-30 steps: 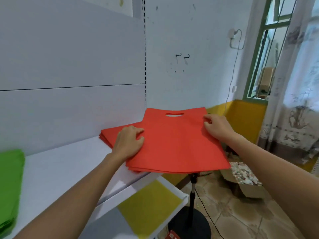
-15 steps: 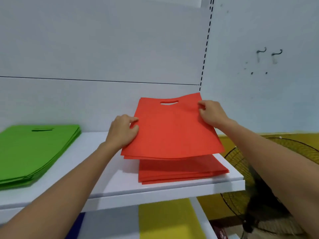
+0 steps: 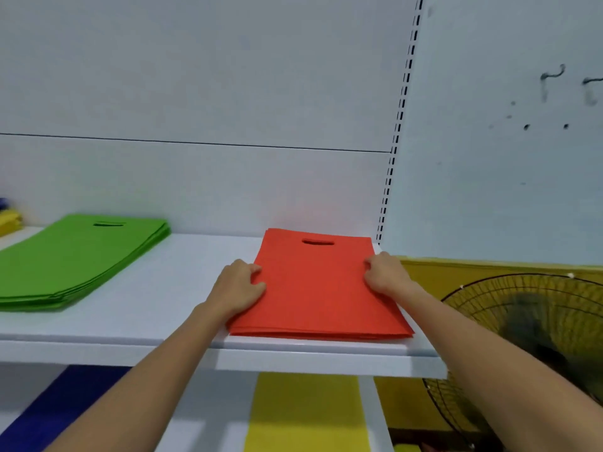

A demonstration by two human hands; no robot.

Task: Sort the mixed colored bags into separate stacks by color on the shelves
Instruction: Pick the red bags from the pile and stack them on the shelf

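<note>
Both my left hand (image 3: 239,285) and right hand (image 3: 386,274) grip the red stack (image 3: 319,288) by its sides with curled fingers (image 3: 256,268) on the shelf (image 3: 176,288).

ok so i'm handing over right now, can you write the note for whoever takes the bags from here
Left hand: grips the left edge of the red stack.
Right hand: grips its right edge.
Red stack lies flat at the right end of the upper shelf; green stack further left, apart.
Done: red and green each stacked alone.
Left: release; yellow bags and blue bags lie on the shelf below, sorting there unclear.
</note>
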